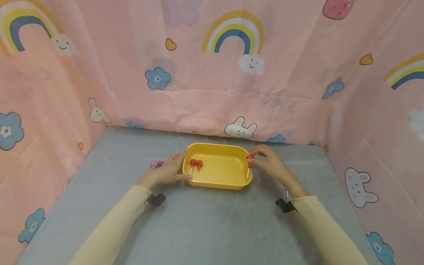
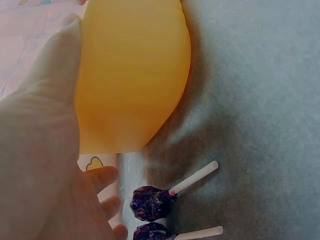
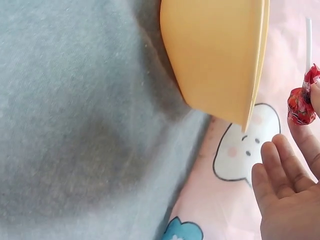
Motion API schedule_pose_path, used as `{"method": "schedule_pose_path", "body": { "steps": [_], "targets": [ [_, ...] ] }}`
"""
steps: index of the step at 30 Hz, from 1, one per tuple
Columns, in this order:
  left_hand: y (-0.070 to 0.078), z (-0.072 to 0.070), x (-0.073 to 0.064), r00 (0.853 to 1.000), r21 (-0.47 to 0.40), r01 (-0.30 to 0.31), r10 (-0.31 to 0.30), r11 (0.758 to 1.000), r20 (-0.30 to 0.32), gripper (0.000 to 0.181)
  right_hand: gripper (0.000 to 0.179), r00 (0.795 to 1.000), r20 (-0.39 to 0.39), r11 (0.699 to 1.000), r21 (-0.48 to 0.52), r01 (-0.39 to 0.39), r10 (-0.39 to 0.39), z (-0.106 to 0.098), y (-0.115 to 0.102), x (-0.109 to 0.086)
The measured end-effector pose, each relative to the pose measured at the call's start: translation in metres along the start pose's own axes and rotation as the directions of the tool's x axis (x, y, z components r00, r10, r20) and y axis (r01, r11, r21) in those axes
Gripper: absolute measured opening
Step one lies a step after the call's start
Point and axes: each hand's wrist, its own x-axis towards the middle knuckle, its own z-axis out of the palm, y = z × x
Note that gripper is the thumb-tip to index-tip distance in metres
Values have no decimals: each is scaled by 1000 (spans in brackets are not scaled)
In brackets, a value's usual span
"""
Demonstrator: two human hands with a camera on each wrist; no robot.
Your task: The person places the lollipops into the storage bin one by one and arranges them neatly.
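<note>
My left hand [image 1: 169, 169] rests against the left end of a yellow tray [image 1: 220, 184], its straight thumb [image 2: 57, 60] along the rim. My right hand [image 1: 271, 163] pinches a red-wrapped lollipop [image 3: 301, 106] by its candy end, over the tray's right end. The white stick points toward me, and the other fingers are spread. Two red lollipops [image 1: 199, 164] lie side by side at the left inside the tray. Outside it, beyond the left hand, lie a pink lollipop [image 1: 154, 164] and a purple one [image 1: 160, 163]; both look dark purple in the left wrist view.
A grey cloth-covered table [image 1: 212, 224] bears everything. Pink printed curtains [image 1: 198, 106] enclose its back and sides. A small white stick [image 1: 287, 194] shows beside the right wrist; what it belongs to is hidden. Each wrist carries a dark camera mount [image 1: 156, 200].
</note>
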Motion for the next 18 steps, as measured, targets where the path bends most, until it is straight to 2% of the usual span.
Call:
{"method": "schedule_pose_path", "body": {
  "steps": [18],
  "targets": [
    [3, -3, -2, 1000, 15, -2, 2, 1000, 3, 108, 24, 997, 34, 998, -9, 65, -65, 17, -16, 11]
  ]
}}
